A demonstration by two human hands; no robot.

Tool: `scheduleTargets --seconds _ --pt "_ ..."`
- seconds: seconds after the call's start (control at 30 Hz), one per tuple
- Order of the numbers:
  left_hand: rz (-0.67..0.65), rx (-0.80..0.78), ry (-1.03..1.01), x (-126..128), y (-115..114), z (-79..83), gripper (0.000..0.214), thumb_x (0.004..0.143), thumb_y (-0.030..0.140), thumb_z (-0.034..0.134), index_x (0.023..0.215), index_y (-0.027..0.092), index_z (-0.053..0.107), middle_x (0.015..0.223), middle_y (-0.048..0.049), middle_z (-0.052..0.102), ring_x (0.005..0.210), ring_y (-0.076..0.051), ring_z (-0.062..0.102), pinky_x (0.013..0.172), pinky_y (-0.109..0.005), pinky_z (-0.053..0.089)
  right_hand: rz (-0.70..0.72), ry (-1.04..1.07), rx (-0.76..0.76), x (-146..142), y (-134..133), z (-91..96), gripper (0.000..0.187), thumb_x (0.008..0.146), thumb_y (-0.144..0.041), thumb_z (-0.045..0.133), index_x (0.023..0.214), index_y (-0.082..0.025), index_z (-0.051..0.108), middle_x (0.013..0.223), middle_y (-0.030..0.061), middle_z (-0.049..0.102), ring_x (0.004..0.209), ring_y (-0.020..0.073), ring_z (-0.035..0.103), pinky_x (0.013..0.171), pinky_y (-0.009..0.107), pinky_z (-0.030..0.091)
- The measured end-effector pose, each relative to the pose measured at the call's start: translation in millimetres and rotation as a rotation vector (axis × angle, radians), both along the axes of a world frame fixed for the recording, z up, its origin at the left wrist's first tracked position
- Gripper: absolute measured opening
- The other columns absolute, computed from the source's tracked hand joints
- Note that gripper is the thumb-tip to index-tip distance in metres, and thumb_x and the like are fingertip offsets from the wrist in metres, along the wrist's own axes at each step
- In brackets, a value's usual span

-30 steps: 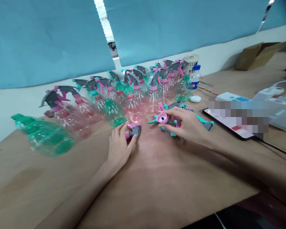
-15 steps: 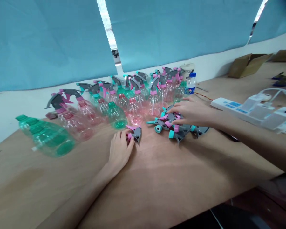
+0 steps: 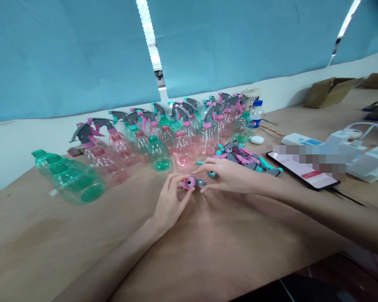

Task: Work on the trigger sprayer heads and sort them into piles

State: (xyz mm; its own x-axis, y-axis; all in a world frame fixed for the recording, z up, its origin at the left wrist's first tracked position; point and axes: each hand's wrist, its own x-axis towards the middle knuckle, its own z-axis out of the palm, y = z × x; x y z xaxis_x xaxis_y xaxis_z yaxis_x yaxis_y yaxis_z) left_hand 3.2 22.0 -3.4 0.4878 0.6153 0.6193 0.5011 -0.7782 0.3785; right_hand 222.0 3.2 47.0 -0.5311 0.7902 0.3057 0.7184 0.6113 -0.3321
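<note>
My left hand (image 3: 173, 201) pinches a grey spray head with a pink collar (image 3: 190, 183) just above the brown table (image 3: 208, 251). My right hand (image 3: 228, 176) closes on the same spray head from the right, its fingers over the grey part. Behind my right hand lies a pile of loose spray heads (image 3: 245, 158) in grey, pink and teal. A green bottle without a head (image 3: 159, 153) and a pink bottle without a head (image 3: 183, 149) stand just beyond my hands.
Several pink and green spray bottles (image 3: 176, 126) stand in rows at the back. A green bottle (image 3: 69, 180) lies on its side at the left. A phone (image 3: 302, 170) on a cable, a power strip (image 3: 349, 147), a small drink bottle (image 3: 257, 113) and a cardboard box (image 3: 330, 90) are at the right.
My left hand lifted the pink-collared spray head off the table. My right hand left the pile and came left to meet it.
</note>
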Motion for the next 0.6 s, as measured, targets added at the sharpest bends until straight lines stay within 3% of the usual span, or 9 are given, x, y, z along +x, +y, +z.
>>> scheduleTargets --seconds 0.13,0.23,0.37,0.5,0.6 --pt "-0.139 0.119 -0.113 5 -8 -2.4 0.018 0.086 0.015 0.060 0.101 0.019 0.051 0.105 -0.0060 0.059 0.099 -0.018 0.061 0.079 -0.030 0.056 0.125 0.185 -0.017 -10 -1 -17.2 0.033 0.081 -0.036 0.067 0.109 -0.019 0.062 0.107 0.0072 0.063 0.101 0.0213 0.059 0.085 0.034 0.048" --pt "-0.163 0.130 -0.129 6 -8 -4.7 0.014 0.086 0.014 0.060 0.096 0.019 0.051 0.105 -0.0072 0.061 0.100 -0.018 0.061 0.084 -0.033 0.055 0.083 0.359 -0.050 -14 -4 -37.3 0.037 0.080 -0.034 0.068 0.113 -0.020 0.060 0.111 0.0069 0.065 0.105 0.0222 0.058 0.089 0.037 0.048" --pt "-0.169 0.088 -0.116 7 -6 -6.0 0.015 0.088 0.014 0.059 0.099 0.020 0.051 0.103 -0.0048 0.064 0.096 -0.017 0.064 0.084 -0.034 0.055 0.025 0.549 -0.139 -18 -14 -57.6 0.045 0.081 -0.034 0.067 0.124 -0.023 0.055 0.114 0.0062 0.065 0.096 0.0197 0.062 0.081 0.033 0.052" --pt "-0.107 0.065 -0.102 6 -7 -4.2 0.009 0.088 0.015 0.059 0.094 0.020 0.054 0.103 -0.0047 0.060 0.096 -0.017 0.062 0.082 -0.033 0.056 -0.046 0.616 -0.178 -21 -20 -59.6 0.041 0.086 -0.034 0.060 0.126 -0.025 0.056 0.115 0.0057 0.064 0.102 0.0200 0.060 0.084 0.035 0.052" --pt "-0.037 -0.014 -0.075 6 -6 -2.6 0.007 0.088 0.016 0.058 0.093 0.020 0.057 0.103 -0.0047 0.055 0.090 -0.016 0.061 0.073 -0.029 0.057 -0.106 0.653 -0.125 -21 -21 -57.6 0.034 0.087 -0.033 0.061 0.120 -0.025 0.061 0.115 0.0059 0.064 0.108 0.0204 0.058 0.092 0.037 0.049"
